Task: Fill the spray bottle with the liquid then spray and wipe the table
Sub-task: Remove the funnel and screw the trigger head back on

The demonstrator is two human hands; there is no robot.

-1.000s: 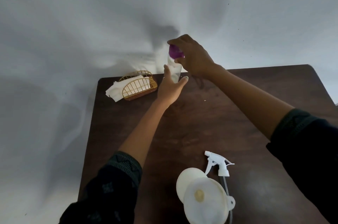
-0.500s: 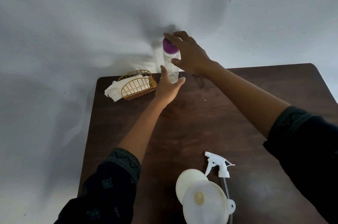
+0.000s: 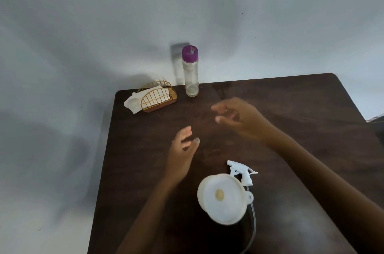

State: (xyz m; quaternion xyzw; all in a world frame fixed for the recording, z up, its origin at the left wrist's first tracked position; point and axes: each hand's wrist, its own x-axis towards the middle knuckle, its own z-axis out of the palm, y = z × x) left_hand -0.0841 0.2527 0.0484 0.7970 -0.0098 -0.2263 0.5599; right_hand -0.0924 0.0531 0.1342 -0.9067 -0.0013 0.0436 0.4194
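though capped purple, bottle point(image 3: 190, 75) clear

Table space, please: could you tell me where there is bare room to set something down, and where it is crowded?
The table is bare along its right side, from the far right corner toward the near edge. Its near left part, outside the left hand, is bare too. Crowded spots: the far left corner with the napkin holder and purple-capped bottle, and the near middle with the funnel and spray head.

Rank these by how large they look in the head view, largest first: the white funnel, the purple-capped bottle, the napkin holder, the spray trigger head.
1. White funnel, though it sits nearest the camera.
2. Napkin holder and purple-capped bottle: too alike to rank.
3. Spray trigger head.
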